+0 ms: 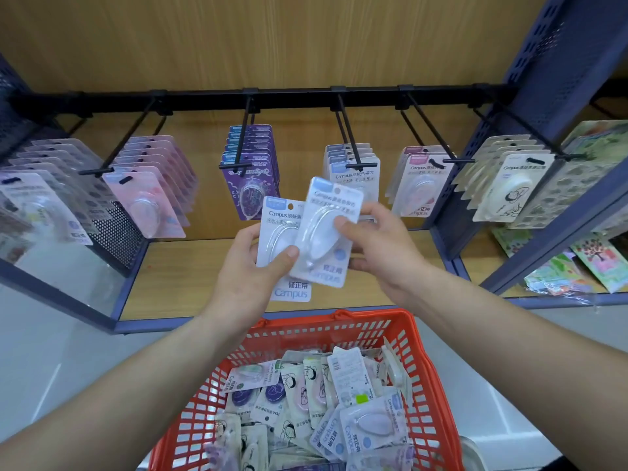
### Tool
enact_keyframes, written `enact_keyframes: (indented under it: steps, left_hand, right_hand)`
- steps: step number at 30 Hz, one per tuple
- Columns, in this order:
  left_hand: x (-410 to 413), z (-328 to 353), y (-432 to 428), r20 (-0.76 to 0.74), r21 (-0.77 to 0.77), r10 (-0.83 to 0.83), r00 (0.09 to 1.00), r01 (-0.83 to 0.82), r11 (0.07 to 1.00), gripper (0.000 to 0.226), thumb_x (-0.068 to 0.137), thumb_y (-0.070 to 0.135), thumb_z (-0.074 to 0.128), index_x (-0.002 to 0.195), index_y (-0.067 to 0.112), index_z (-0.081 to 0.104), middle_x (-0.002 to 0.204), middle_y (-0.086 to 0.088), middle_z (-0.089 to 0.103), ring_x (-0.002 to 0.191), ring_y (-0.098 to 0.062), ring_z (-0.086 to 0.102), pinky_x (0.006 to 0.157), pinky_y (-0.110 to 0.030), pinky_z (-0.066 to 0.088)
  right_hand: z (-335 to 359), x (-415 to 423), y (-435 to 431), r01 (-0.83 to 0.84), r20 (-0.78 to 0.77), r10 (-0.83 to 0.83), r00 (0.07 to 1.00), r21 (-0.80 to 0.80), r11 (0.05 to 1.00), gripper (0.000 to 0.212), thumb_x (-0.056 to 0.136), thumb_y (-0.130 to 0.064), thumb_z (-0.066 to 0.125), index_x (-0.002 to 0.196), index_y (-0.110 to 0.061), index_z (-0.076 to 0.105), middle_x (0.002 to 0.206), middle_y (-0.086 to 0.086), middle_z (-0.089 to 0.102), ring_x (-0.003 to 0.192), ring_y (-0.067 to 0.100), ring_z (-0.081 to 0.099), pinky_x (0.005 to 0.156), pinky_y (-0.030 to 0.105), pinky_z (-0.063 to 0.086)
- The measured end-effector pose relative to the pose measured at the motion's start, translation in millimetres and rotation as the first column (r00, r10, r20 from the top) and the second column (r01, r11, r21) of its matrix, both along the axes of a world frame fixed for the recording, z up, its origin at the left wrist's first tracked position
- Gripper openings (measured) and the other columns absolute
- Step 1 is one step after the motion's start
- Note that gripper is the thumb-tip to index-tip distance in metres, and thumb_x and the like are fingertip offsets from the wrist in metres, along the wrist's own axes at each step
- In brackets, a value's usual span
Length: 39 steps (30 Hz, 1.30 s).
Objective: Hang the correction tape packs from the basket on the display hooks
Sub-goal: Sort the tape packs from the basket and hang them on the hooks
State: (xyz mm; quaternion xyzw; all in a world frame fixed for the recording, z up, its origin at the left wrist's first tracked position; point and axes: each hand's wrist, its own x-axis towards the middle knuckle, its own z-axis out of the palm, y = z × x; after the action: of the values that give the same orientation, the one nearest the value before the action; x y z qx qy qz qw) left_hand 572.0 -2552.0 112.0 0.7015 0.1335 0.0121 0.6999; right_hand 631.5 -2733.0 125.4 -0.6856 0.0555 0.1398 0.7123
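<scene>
Fingers of the left hand [244,277] are gripping a white-and-blue carded correction tape pack [278,226]; the right hand [377,246] is pinching a second pack [321,232] above the red plastic basket [370,317], likely needing its hole aligned with the black wire hook [355,144].

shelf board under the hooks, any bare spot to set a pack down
Yes: the wooden shelf board is bare between the black mesh panel and the left hand. Crowded: the red basket, heaped with correction tape packs, and the sticker sheets at right.
</scene>
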Motion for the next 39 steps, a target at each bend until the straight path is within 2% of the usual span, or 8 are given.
enact_keyframes:
  steps: [3,7,13,18,22,27,32,39]
  left_hand:
    - [2.9,-3.1,7.8,-0.009,0.062,0.04,0.999,-0.039,0.997,0.035,0.098,0.01,0.067,0.125,0.028,0.055,0.11,0.002,0.077,0.096,-0.017,0.076,0.077,-0.037,0.062]
    - [4.8,-1.8,10.7,-0.017,0.071,0.023,1.0,-0.022,0.997,0.032,0.096,0.007,0.068,0.121,0.023,0.059,0.103,0.007,0.079,0.091,-0.013,0.076,0.064,-0.024,0.06]
    - [4.3,1.5,6.6,-0.041,0.07,-0.003,0.999,0.006,0.998,0.031,0.095,0.006,0.069,0.12,0.02,0.059,0.099,0.007,0.08,0.088,-0.016,0.077,0.062,-0.025,0.06]
    - [3.4,2.5,6.2,-0.051,0.073,0.002,0.999,0.002,0.997,0.029,0.094,0.006,0.07,0.116,0.02,0.059,0.096,0.008,0.08,0.086,-0.015,0.077,0.062,-0.027,0.062]
    - [2.1,3.9,6.7,-0.053,0.077,-0.001,0.999,0.005,0.997,0.031,0.093,0.006,0.071,0.119,0.017,0.059,0.098,0.008,0.079,0.085,-0.013,0.077,0.062,-0.028,0.062]
    - [1.0,1.8,10.2,-0.043,0.093,-0.005,0.999,0.009,0.996,0.031,0.092,0.006,0.072,0.118,0.018,0.061,0.099,0.012,0.079,0.082,-0.008,0.076,0.062,-0.024,0.061]
    - [5.1,-2.5,7.6,-0.041,0.078,-0.032,0.999,0.035,0.996,0.029,0.092,0.008,0.073,0.119,0.016,0.064,0.102,0.003,0.079,0.088,-0.015,0.077,0.062,-0.022,0.059]
    - [25.1,-1.3,-17.0,-0.004,0.126,-0.105,0.994,0.105,0.986,0.025,0.09,0.005,0.074,0.113,0.01,0.066,0.1,0.001,0.08,0.088,-0.015,0.076,0.073,-0.027,0.061]
  right_hand:
    - [-0.9,13.6,-16.2,0.083,0.044,-0.083,0.996,0.005,0.997,0.017,0.099,-0.015,0.065,0.114,-0.02,0.059,0.11,0.001,0.075,0.092,0.019,0.076,0.079,0.045,0.063]
    - [-3.1,29.1,-29.9,0.088,0.069,-0.088,0.994,0.005,0.996,0.019,0.099,-0.013,0.064,0.117,-0.02,0.062,0.105,-0.001,0.077,0.088,0.015,0.076,0.07,0.038,0.062]
    - [-9.6,41.1,-28.4,0.067,0.12,-0.063,0.991,-0.024,0.997,0.023,0.098,-0.014,0.066,0.12,-0.021,0.064,0.111,0.004,0.075,0.095,0.019,0.076,0.074,0.036,0.061]
    - [-13.6,45.7,-24.9,0.087,0.148,-0.076,0.986,-0.066,0.994,0.017,0.097,-0.019,0.069,0.113,-0.023,0.065,0.11,0.001,0.076,0.099,0.019,0.075,0.084,0.043,0.061]
    - [-15.8,49.6,-29.9,0.161,0.056,-0.16,0.986,-0.01,0.987,0.02,0.095,-0.027,0.071,0.111,-0.017,0.065,0.11,0.003,0.076,0.101,0.023,0.074,0.09,0.05,0.06]
    - [-20.9,52.9,-31.2,0.166,0.113,-0.149,0.982,-0.157,0.974,0.023,0.093,-0.041,0.072,0.1,-0.019,0.067,0.102,0.003,0.076,0.1,0.024,0.073,0.093,0.052,0.058]
    - [-28.6,59.8,-30.8,0.136,0.047,-0.128,0.991,-0.299,0.944,0.052,0.081,-0.063,0.073,0.104,-0.017,0.065,0.106,-0.001,0.072,0.107,0.025,0.068,0.093,0.047,0.057]
    - [-24.3,52.7,-57.4,0.099,0.105,-0.054,0.993,-0.498,0.862,0.033,0.087,-0.047,0.077,0.102,-0.022,0.061,0.102,-0.007,0.061,0.108,0.021,0.063,0.096,0.045,0.055]
